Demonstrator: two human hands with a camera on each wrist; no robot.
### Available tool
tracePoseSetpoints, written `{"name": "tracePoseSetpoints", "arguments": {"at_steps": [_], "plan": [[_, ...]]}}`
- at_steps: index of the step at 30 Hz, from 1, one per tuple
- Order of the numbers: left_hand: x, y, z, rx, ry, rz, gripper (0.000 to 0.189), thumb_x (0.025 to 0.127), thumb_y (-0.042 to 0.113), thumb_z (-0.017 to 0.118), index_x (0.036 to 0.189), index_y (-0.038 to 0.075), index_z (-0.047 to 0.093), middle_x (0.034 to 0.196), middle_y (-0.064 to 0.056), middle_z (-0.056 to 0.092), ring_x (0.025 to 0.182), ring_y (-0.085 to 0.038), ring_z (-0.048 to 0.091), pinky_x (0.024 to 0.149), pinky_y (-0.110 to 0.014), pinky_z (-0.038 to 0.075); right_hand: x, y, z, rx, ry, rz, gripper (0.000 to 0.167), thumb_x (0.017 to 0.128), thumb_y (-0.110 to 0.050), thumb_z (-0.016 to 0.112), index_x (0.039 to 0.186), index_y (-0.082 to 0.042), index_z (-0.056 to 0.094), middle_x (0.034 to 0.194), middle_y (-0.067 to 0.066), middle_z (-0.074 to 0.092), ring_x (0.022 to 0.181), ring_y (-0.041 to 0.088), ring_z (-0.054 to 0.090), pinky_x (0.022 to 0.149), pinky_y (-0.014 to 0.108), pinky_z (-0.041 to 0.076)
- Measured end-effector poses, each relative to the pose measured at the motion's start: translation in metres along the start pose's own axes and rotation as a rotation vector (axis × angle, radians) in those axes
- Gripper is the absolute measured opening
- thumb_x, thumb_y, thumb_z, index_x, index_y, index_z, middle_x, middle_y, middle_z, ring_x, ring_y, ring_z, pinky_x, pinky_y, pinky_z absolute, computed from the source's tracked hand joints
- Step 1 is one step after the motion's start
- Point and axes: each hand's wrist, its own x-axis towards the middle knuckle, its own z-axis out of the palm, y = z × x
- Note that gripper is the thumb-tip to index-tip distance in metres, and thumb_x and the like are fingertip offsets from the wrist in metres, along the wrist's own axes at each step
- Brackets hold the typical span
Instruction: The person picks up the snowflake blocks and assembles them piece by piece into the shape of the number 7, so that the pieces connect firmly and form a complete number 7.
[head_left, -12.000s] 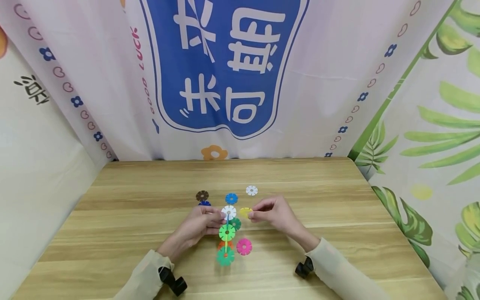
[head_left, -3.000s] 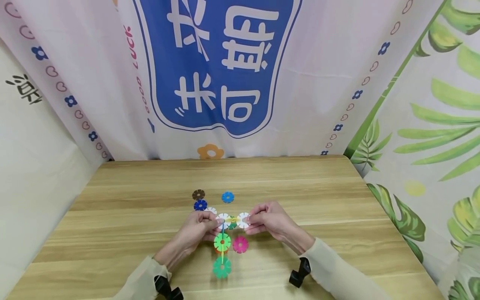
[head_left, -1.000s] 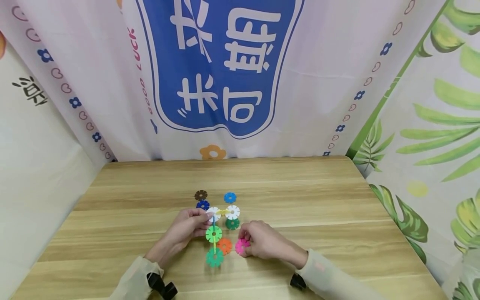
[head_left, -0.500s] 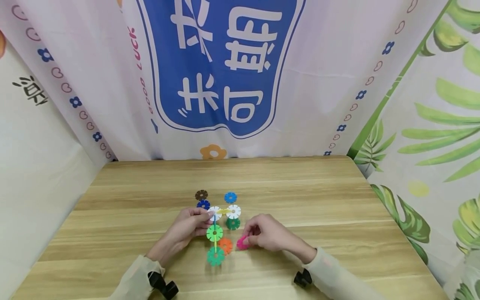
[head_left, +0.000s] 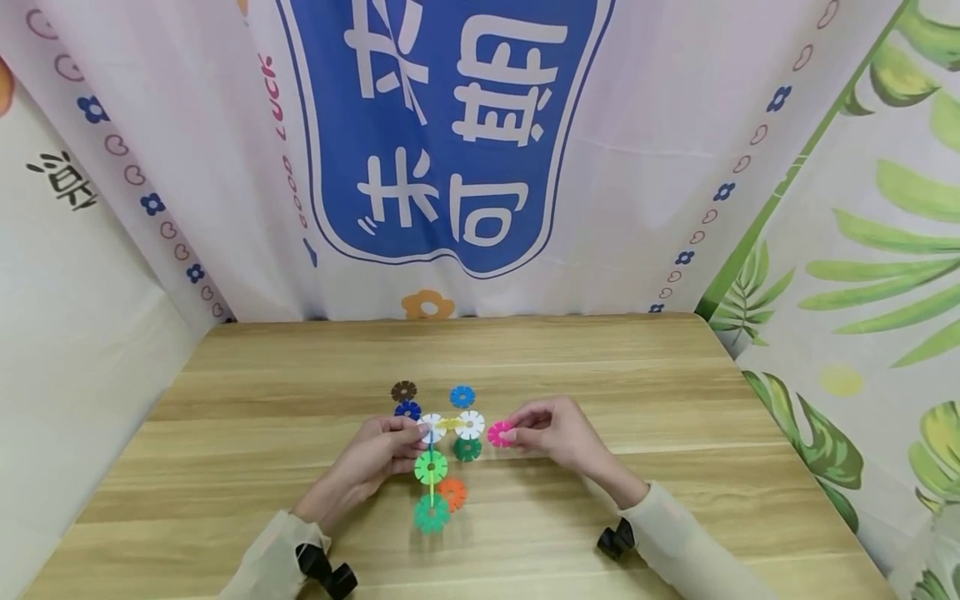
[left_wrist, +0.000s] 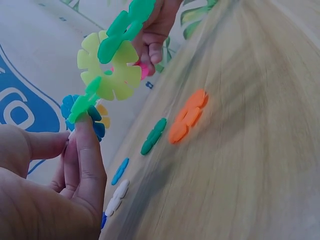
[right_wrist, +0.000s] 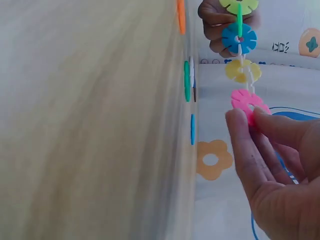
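My left hand (head_left: 382, 457) pinches a white disc at the corner of an L-shaped chain of slotted plastic snowflake discs. One leg runs toward me through a blue disc (left_wrist: 97, 117), a light green disc (head_left: 431, 467) and a yellow disc (left_wrist: 111, 65) to a green disc (head_left: 432, 514). The other runs right through a yellow disc (right_wrist: 234, 71) to a white disc (head_left: 470, 425). Between thumb and fingers, my right hand (head_left: 558, 433) holds a pink snowflake disc (head_left: 499, 434), raised above the table just right of that white end disc.
On the wooden table (head_left: 637, 392) lie loose discs: brown (head_left: 403, 391), dark blue (head_left: 407, 410), blue (head_left: 462, 396), dark green (head_left: 468, 448) and orange (head_left: 452, 494). A loose white disc (left_wrist: 117, 197) shows in the left wrist view. A printed curtain (head_left: 637, 208) hangs behind.
Yellow and white discs have joined the chain since the earliest frame. My right hand has picked the pink disc off the table and brought it up beside the white end disc.
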Motion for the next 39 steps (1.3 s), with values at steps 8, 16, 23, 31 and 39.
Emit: {"name": "tracePoseSetpoints", "arguments": {"at_steps": [8,16,23,31,39], "plan": [[-0.002,0.000,0.005,0.003,-0.009,-0.003,0.011,0.100,0.017,0.071,0.098,0.007,0.067,0.088,-0.002,0.070,0.077,-0.012,0.065,0.067,-0.022,0.060,0.003,0.003,0.001,0.054,0.066,0.013,0.015,0.090,0.003,0.078,0.105,0.002,0.077,0.097,0.019,0.078,0.084,0.042,0.077,0.076,0.045,0.069],[-0.001,-0.002,0.005,0.001,-0.018,-0.006,0.012,0.100,0.019,0.071,0.099,0.008,0.067,0.088,-0.001,0.070,0.076,-0.011,0.065,0.066,-0.021,0.060,0.003,0.001,0.001,-0.084,0.091,-0.038,0.013,0.088,-0.003,0.082,0.099,-0.008,0.081,0.096,0.010,0.080,0.080,0.020,0.075,0.073,0.036,0.068],[0.000,-0.003,0.006,0.002,-0.020,-0.005,0.012,0.100,0.018,0.071,0.094,0.009,0.066,0.087,-0.001,0.070,0.075,-0.011,0.065,0.066,-0.021,0.061,0.002,0.002,0.001,-0.116,0.094,-0.095,0.011,0.087,-0.002,0.082,0.096,-0.009,0.082,0.093,0.010,0.080,0.076,0.016,0.072,0.066,0.027,0.065],[-0.002,-0.002,0.009,0.031,-0.037,0.009,0.009,0.099,0.009,0.068,0.091,0.007,0.065,0.084,-0.002,0.069,0.073,-0.012,0.066,0.065,-0.022,0.062,0.000,0.002,0.006,-0.122,0.092,-0.121,0.011,0.088,-0.003,0.082,0.095,-0.012,0.083,0.093,0.009,0.081,0.076,0.030,0.072,0.057,0.018,0.054],[-0.005,0.000,0.008,0.038,-0.083,0.048,0.012,0.100,0.009,0.067,0.089,0.009,0.062,0.082,0.000,0.067,0.072,-0.011,0.064,0.065,-0.021,0.061,-0.005,-0.002,0.012,-0.129,0.106,-0.137,0.011,0.087,0.000,0.081,0.092,-0.009,0.082,0.087,0.009,0.080,0.073,0.035,0.074,0.058,0.027,0.063]]}}
